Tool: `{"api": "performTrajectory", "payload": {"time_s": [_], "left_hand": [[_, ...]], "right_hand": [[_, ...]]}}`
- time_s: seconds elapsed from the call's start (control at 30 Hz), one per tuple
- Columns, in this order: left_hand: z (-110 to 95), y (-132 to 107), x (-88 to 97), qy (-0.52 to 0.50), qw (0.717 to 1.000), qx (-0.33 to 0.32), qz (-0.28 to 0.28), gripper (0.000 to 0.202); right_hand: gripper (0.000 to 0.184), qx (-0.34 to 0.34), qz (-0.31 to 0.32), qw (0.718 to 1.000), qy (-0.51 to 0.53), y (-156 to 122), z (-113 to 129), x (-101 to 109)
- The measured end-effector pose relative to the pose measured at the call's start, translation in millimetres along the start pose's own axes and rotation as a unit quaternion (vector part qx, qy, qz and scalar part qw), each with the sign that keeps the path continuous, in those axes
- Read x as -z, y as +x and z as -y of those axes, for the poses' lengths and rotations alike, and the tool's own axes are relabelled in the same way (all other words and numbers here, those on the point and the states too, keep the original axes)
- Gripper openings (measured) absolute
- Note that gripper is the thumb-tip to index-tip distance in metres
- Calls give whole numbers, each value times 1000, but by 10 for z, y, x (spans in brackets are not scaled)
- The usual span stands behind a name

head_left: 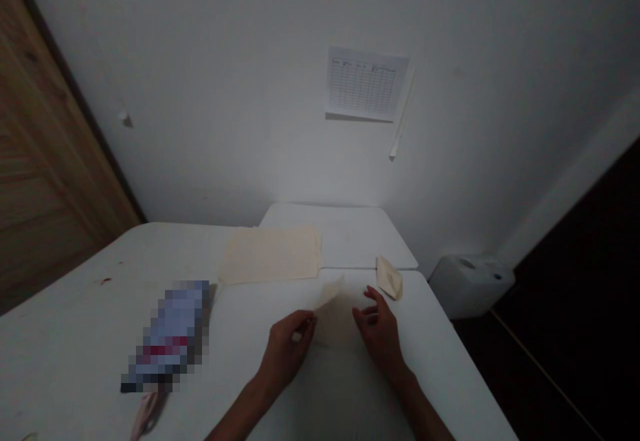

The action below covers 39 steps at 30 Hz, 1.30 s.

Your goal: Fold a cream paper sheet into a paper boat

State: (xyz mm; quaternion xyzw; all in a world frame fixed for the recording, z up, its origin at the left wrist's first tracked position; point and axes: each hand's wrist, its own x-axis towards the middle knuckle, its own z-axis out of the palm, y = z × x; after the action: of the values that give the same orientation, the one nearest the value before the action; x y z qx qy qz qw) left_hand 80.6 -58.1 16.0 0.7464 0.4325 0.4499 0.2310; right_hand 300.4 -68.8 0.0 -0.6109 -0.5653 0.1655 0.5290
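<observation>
A sheet of cream paper [336,318] lies on the white table with one corner lifted and bent up. My left hand [286,354] pinches the sheet's left side between its fingers. My right hand [379,334] rests at the sheet's right edge, fingers apart, holding nothing. Beyond it lies a small folded piece of cream paper [390,278]. A wider flat cream paper sheet or stack [270,254] lies farther ahead. To the left sits a pixelated, blurred flat package [170,338], its details hidden.
A pink item [145,416] lies at the near edge, below the package. A second white table [345,234] butts against the far end. A printed grid sheet [367,83] hangs on the wall. A wooden door [45,161] stands left, and a white box [470,286] sits on the dark floor right.
</observation>
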Motion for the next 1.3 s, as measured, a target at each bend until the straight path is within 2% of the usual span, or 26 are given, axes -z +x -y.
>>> {"api": "performTrajectory", "payload": {"time_s": [0.1,0.23,0.3,0.37,0.47,0.57,0.7,0.87,1.0,1.1,1.2,1.3], "left_hand": [[-115,25,4,-137,983,117,-19,19],[-172,36,-18,-291,936,199,-24,22],[-151,33,-40,-342,910,233,-33,24],[-111,25,-64,-365,893,261,-45,27],[-44,3,-88,-363,887,278,-58,28],[-5,-20,-82,-307,911,270,-50,27],[-19,-21,-25,-178,949,257,-44,31],[-43,30,119,-9,973,219,-69,30],[-28,24,187,164,966,197,-20,22],[-27,-23,158,261,955,139,6,14],[-28,-56,113,300,951,67,-15,3],[7,-52,91,302,952,1,-56,33]], "right_hand": [[63,-21,17,999,37,-25,50,-31],[64,-24,30,998,48,-41,73,-17],[53,33,33,999,-6,-43,82,7],[35,124,54,988,-72,-45,99,27],[21,218,113,960,-133,-54,128,28],[19,220,149,951,-158,-64,127,7],[19,213,158,950,-166,-65,102,-5],[18,228,167,935,-215,-58,125,44],[14,229,160,927,-250,-46,140,105],[11,232,152,923,-266,-32,128,122],[12,225,142,923,-278,-16,113,119],[13,223,135,925,-276,-4,109,120]]}}
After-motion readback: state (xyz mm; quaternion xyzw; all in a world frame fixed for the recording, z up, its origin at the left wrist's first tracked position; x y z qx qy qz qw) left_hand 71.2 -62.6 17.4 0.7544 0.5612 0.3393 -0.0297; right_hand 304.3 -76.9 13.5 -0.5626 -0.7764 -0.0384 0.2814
